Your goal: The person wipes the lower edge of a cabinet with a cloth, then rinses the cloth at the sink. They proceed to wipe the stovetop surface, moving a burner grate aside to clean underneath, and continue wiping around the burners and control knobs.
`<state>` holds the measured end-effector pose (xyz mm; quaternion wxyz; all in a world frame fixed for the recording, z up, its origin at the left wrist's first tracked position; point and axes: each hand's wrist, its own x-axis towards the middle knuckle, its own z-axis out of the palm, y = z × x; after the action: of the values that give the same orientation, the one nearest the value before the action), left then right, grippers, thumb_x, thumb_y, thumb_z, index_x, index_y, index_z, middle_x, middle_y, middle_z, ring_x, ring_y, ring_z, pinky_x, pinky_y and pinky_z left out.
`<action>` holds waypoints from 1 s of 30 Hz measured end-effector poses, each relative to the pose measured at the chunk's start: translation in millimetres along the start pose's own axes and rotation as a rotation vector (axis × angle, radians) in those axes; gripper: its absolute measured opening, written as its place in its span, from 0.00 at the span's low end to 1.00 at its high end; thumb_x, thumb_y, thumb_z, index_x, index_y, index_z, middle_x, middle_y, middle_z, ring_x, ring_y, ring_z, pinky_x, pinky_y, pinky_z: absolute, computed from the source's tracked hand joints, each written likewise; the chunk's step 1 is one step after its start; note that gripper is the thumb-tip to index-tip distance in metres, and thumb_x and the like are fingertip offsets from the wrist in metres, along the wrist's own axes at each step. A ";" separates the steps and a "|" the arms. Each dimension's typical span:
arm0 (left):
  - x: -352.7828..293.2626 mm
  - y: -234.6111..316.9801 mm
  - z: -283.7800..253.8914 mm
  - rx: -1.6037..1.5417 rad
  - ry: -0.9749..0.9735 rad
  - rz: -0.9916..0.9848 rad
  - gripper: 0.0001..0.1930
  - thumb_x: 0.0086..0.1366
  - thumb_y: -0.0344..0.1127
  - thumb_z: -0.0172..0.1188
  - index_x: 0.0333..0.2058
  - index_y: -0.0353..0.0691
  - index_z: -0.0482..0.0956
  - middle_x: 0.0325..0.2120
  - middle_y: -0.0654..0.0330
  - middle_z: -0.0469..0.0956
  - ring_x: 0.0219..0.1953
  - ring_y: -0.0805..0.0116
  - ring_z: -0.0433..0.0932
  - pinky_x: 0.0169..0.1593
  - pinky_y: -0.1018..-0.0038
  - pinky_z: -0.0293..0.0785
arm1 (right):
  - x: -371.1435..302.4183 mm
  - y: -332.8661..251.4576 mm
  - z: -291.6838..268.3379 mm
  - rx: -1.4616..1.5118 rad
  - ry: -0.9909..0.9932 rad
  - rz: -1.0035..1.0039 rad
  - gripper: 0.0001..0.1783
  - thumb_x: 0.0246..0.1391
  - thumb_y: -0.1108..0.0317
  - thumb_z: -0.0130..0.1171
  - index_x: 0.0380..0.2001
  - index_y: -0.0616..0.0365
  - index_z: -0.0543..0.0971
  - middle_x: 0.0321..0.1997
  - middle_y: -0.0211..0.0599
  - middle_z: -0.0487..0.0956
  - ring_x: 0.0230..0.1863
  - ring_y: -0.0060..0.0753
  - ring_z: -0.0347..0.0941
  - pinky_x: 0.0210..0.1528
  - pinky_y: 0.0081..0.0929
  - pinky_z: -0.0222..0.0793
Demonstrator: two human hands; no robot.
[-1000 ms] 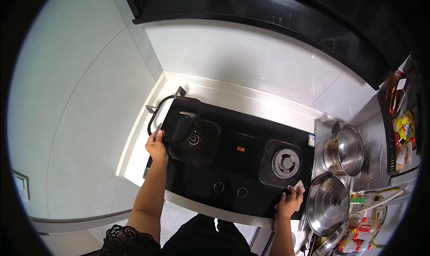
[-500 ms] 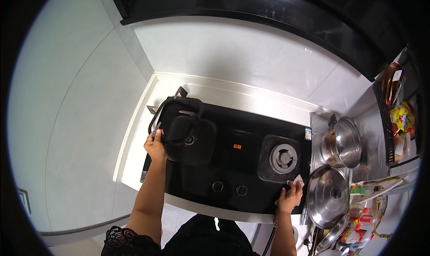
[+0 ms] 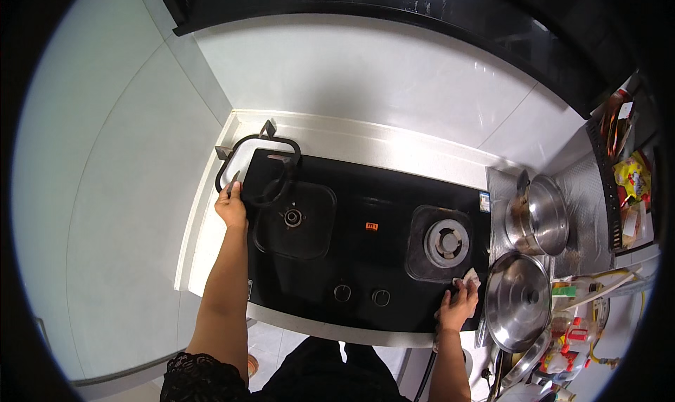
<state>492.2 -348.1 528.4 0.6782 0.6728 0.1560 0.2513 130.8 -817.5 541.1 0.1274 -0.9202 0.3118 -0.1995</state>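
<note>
- Left hand (image 3: 230, 206) grasps a black pan support (image 3: 281, 140) over the cooktop (image 3: 394, 184)'s rear left corner.
- Right hand (image 3: 458, 308) holds a white cloth (image 3: 472, 280) on the cooktop near its front right corner.
- Steel lid (image 3: 512, 307) and steel pot (image 3: 545, 212): beyond its right edge.

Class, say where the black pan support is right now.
In the head view, the black pan support is at left, held by the left hand, overlapping the far left corner of the gas stove.
</note>
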 end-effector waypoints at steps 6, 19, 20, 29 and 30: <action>5.1 -16.4 8.9 0.034 0.029 0.031 0.08 0.63 0.30 0.64 0.38 0.31 0.83 0.29 0.62 0.82 0.31 0.76 0.76 0.39 0.80 0.73 | 0.0 -0.3 0.4 0.010 0.001 0.002 0.24 0.42 0.70 0.66 0.47 0.53 0.79 0.59 0.48 0.68 0.58 0.55 0.63 0.59 0.47 0.59; -3.3 -40.6 2.6 0.013 -0.010 -0.025 0.09 0.64 0.31 0.62 0.38 0.30 0.82 0.31 0.60 0.82 0.34 0.75 0.78 0.42 0.80 0.74 | 2.7 3.1 -0.5 0.050 -0.017 0.059 0.25 0.40 0.70 0.68 0.46 0.49 0.79 0.60 0.49 0.67 0.60 0.57 0.61 0.62 0.47 0.56; -3.1 -39.1 0.7 0.026 -0.013 -0.024 0.09 0.64 0.31 0.62 0.38 0.31 0.82 0.31 0.61 0.82 0.34 0.75 0.78 0.42 0.80 0.73 | 3.8 2.7 -1.5 0.087 -0.027 0.074 0.25 0.39 0.70 0.68 0.46 0.49 0.80 0.60 0.49 0.67 0.60 0.57 0.61 0.62 0.47 0.56; -61.8 75.5 46.1 0.398 0.019 0.521 0.24 0.62 0.33 0.64 0.55 0.32 0.71 0.52 0.52 0.72 0.53 0.61 0.71 0.58 0.68 0.65 | 10.4 14.7 -10.9 0.240 -0.085 0.093 0.25 0.39 0.69 0.70 0.46 0.53 0.80 0.59 0.50 0.68 0.60 0.55 0.63 0.61 0.45 0.59; -93.4 98.6 69.2 0.316 -0.108 0.575 0.25 0.62 0.33 0.64 0.56 0.33 0.69 0.54 0.51 0.70 0.56 0.59 0.69 0.60 0.67 0.63 | 11.6 17.0 -11.8 0.256 -0.092 0.089 0.25 0.39 0.69 0.70 0.46 0.54 0.80 0.59 0.50 0.69 0.60 0.56 0.63 0.61 0.45 0.59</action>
<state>440.3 -460.3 617.5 0.4741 0.7984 -0.0392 0.3690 125.1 -839.2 548.8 0.2665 -0.8899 0.3180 -0.1894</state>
